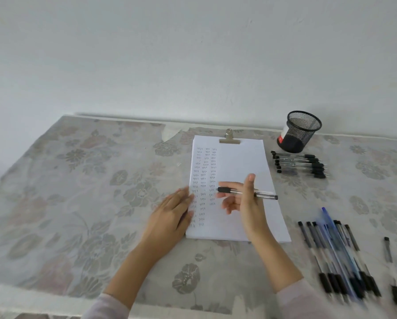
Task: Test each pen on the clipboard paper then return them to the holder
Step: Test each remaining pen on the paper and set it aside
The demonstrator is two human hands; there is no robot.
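The right hand (245, 201) has its grip closed on a pen (247, 192), held sideways just above the paper (234, 192). The left hand (172, 217) lies flat and open at 9 o'clock, pressing the paper's edge. Three columns of marks fill the left of the page. The holder (299, 132) at 1 o'clock looks empty. Six pens (299, 164) lie just below it, and more pens (340, 256) wait at 4 o'clock on the tabletop (77, 192). So I think lots of testing is left.

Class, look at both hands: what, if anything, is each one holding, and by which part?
The right hand holds a clear pen around mid-barrel, black grip end pointing left. The left hand holds nothing; it rests flat on the paper's left edge.
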